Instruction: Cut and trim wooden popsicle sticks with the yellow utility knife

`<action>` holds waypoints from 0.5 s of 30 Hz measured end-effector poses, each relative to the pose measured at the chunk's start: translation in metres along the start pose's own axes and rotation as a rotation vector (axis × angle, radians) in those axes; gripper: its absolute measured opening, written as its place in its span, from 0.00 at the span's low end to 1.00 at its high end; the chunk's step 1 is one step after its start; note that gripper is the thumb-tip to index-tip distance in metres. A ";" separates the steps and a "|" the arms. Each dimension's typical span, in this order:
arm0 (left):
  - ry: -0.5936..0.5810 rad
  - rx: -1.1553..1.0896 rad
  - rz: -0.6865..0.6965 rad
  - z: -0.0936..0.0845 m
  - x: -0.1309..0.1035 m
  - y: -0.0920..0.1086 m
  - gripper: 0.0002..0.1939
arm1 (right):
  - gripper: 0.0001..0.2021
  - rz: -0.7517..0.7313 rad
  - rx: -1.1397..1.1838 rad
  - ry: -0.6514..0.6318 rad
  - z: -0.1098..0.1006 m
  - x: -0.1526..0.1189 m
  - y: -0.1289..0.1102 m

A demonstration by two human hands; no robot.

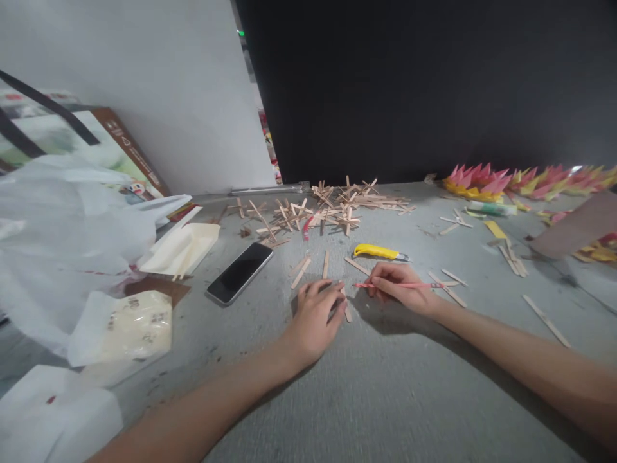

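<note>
My left hand rests on the grey table, its bent fingers over a flat wooden stick that shows past the fingertips. Whether the fingers grip the stick or only press on it is hard to see. To its right, my right hand is closed around a thin red pencil, which lies nearly level with one end pointing at my left hand. Just beyond my hands are a yellow cutter and another wooden stick lying lengthwise.
A phone lies to the left, beside a paper tray and white plastic bags. Piled sticks spread along the back. Pink and yellow folded paper pieces stand at the back right, near a glue tube.
</note>
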State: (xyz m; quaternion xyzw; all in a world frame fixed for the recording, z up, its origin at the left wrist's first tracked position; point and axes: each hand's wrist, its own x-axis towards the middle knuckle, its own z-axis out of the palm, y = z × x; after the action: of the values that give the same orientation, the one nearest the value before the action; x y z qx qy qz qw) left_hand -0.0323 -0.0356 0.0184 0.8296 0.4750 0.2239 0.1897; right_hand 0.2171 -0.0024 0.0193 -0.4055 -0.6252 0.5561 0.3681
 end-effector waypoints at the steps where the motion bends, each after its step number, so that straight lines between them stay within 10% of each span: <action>1: 0.013 0.006 0.008 0.002 -0.001 -0.001 0.15 | 0.20 0.005 0.005 0.012 0.000 0.001 0.000; 15: -0.158 0.165 0.137 -0.005 -0.010 0.005 0.23 | 0.17 -0.036 -0.031 0.114 0.003 0.002 0.002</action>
State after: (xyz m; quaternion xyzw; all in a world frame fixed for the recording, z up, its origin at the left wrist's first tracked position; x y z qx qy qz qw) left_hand -0.0360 -0.0458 0.0236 0.8879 0.4177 0.1304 0.1418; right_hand 0.2136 -0.0014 0.0170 -0.4307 -0.6192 0.5155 0.4067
